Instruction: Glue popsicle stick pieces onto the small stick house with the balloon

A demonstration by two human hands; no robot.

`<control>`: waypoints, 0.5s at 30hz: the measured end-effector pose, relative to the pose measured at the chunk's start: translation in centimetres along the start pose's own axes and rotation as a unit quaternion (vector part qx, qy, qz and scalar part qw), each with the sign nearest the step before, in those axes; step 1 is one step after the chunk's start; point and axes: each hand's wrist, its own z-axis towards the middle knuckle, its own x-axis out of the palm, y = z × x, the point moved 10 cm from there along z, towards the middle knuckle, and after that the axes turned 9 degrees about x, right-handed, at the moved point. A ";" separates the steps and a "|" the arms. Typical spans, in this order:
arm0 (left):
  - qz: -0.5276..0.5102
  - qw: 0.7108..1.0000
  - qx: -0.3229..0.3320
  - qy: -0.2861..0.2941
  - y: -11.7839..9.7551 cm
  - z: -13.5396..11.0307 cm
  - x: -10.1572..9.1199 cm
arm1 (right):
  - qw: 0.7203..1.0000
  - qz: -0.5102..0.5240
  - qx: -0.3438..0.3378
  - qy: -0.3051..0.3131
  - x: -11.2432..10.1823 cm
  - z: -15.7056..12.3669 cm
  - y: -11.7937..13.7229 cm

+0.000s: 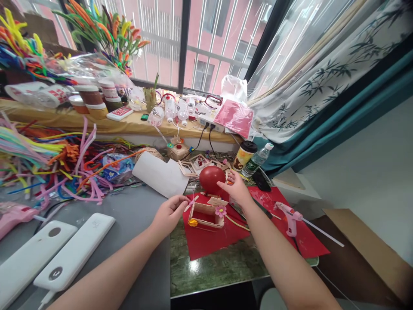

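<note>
A: In the head view, how far along does the craft look?

B: The little stick frame [206, 214] is already built as a box, with a pink flower [221, 211] and a yellow flower [192, 222] stuck on its near side. I'd judge the decorating is partly done; the red balloon [211, 179] just behind it stands apart, not joined on. The pink glue gun [291, 218] lies unused on the red paper [209, 241] to the right.

A: And the hands?

B: The left hand [167, 213] pinches a thin stick at the frame's left end, fingers closed on it. The right hand [235, 187] is loose and holds nothing, fingers spread, its tips at the balloon's right side.

A: Where does the frame lie, and how?

B: On the red paper on the green counter [213, 271], between both hands. Its long axis runs left to right, tilted slightly toward the far right, open side up.
</note>
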 end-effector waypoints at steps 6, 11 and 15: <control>-0.001 1.000 0.001 -0.013 0.4 0.0 -0.5 | 0.999 -0.029 0.004 0.041 2.6 0.9 0.1; -0.014 0.999 0.013 -0.040 0.6 0.1 -1.0 | 0.999 0.007 -0.029 -0.012 -0.1 0.1 3.2; -0.004 0.997 0.051 -0.058 0.1 -0.1 -1.5 | 0.989 0.115 -0.091 -0.022 -1.9 -2.7 7.9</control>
